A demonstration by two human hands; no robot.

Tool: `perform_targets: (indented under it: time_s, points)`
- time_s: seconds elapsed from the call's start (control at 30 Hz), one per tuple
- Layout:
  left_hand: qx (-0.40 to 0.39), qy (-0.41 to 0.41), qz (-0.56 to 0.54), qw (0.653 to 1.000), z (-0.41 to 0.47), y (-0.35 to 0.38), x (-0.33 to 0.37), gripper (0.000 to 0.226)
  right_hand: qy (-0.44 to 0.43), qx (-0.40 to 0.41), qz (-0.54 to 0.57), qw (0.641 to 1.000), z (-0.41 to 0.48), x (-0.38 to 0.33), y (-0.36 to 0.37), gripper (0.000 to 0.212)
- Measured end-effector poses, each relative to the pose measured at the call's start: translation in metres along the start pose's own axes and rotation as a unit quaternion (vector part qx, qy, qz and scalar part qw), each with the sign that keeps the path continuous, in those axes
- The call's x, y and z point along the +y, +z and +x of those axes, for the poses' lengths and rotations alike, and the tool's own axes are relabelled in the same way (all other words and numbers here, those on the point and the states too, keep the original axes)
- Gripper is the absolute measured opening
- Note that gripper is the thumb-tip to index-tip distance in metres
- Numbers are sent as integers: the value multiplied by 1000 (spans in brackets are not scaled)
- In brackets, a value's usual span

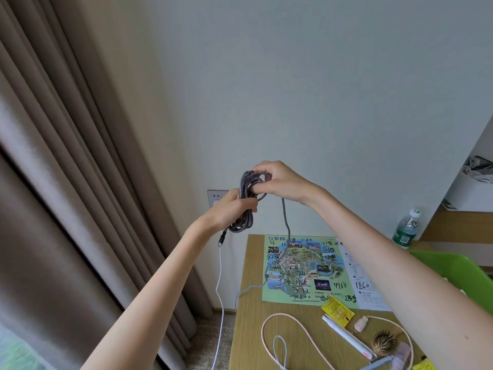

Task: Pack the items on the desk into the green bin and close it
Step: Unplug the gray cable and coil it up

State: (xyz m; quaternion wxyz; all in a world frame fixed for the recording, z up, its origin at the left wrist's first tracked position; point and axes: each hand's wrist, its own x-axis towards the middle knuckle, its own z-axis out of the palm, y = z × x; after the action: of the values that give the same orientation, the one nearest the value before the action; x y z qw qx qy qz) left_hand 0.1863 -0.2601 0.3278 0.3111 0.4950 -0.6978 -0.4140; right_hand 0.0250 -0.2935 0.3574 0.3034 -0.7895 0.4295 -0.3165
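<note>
- Our left hand (232,206) gripped the lower part of the grey cable coil (246,198), fingers curled round the loops.
- Our right hand (274,182) pinched the coil's top.
- The coil was held up in the air, above the desk's (256,329) far left corner; its loose tail hung down onto the map (301,268).
- The green bin (458,273) sat at the desk's right, partly behind our right arm.
- On the desk lay a pink cable (301,327), yellow packet (337,311), white pen (344,333) and hairbrush (384,341).

Braided matt cloth round the cable (245,182); pale wood grain, matt, on the counter (250,329); printed paper map (301,268); clear plastic bottle (406,228); cloth curtain (66,156).
</note>
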Motion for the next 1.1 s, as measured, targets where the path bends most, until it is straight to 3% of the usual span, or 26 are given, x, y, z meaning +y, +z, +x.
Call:
perform_targets:
  time_s: [0.1,0.23,0.3,0.4,0.57,0.7,0.83,0.9,1.1]
  points:
    - [-4,1,-21,1000,0,3,0,23,-25,27,-2,999,-2,5,2,4]
    - [-20,-23,-48,998,-5,4,-2,19,-36,27,17,999,-10,7,-3,24]
    - [-39,-27,-64,997,-6,4,-2,20,-15,19,23,999,-12,9,-6,18]
    - [-48,-14,-57,997,-5,7,1,21,46,27,54,997,-13,9,-12,31]
    - [-65,22,25,997,-3,22,8,25,124,67,127,982,-16,12,-14,30]
    - [-80,20,35,996,-4,26,5,32,143,30,151,978,-21,19,-15,27]
    - [-43,17,-32,998,-4,23,0,35,74,-53,278,956,-28,35,-21,13]
    - [-4,6,-74,997,-4,20,-1,34,69,-29,327,942,-32,47,-22,24]
    - [63,-9,-135,989,3,13,0,35,109,55,285,951,-43,68,-8,32]
